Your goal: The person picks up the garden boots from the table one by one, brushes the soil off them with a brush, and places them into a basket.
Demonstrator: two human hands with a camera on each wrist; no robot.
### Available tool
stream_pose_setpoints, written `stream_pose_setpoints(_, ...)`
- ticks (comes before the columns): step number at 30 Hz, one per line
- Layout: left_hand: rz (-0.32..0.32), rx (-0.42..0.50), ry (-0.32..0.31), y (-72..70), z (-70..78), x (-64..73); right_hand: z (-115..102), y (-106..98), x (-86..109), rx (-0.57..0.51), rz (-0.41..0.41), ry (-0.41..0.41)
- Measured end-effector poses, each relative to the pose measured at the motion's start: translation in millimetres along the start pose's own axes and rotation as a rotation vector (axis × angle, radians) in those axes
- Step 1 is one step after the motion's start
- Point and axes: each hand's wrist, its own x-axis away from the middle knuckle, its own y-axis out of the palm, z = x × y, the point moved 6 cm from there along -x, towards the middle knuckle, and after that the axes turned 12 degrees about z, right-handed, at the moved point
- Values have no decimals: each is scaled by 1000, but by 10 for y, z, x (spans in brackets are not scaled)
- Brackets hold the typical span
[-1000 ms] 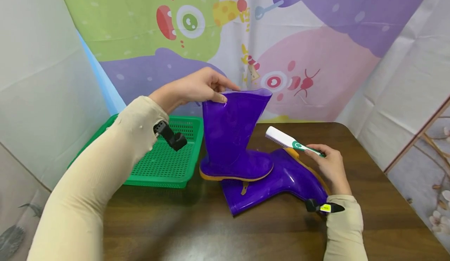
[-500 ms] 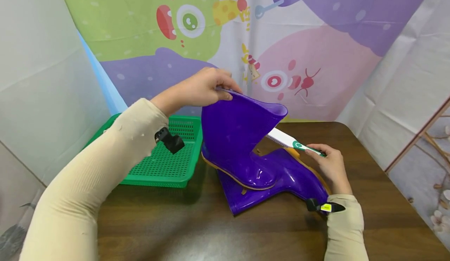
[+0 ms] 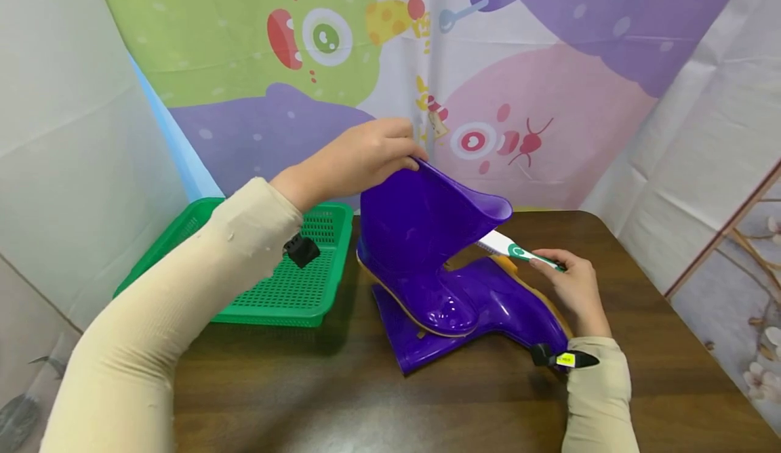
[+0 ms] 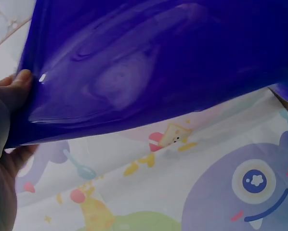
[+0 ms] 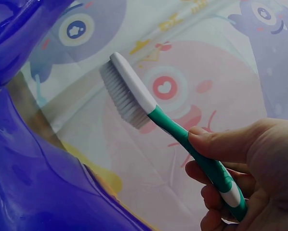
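Note:
My left hand [image 3: 372,154] pinches the top rim of a purple rain boot [image 3: 405,229], thumb and fingers on either side of the shaft. The boot leans with its opening to the right and its toe low, over a second purple rain boot [image 3: 506,304] lying on its side. In my right hand [image 3: 575,289] is a scrub brush [image 3: 518,252] with a white head and green handle. Its bristles [image 5: 121,98] face down and left in the right wrist view. The upper boot's shaft hides part of the brush head in the head view.
A green plastic basket [image 3: 287,297] stands at the left on the brown wooden table [image 3: 342,399]. Behind the table hangs a cartoon-printed curtain [image 3: 342,66], with pale cloth at both sides.
My left hand has tipped the upper boot from nearly upright, its opening swinging right and down and its toe lowering. The right hand and brush have hardly moved.

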Motion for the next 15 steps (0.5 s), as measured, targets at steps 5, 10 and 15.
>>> stream_pose_setpoints(5,168,-46,183,9,66,13,17,-5,14,-23,11,24)
stream_pose_setpoints(10,258,-123,239,20,67,16,19,-24,26,-28,20,41)
stream_pose_setpoints(15,320,-142,267,41,44,-18,0,-44,14,-7,16,20)
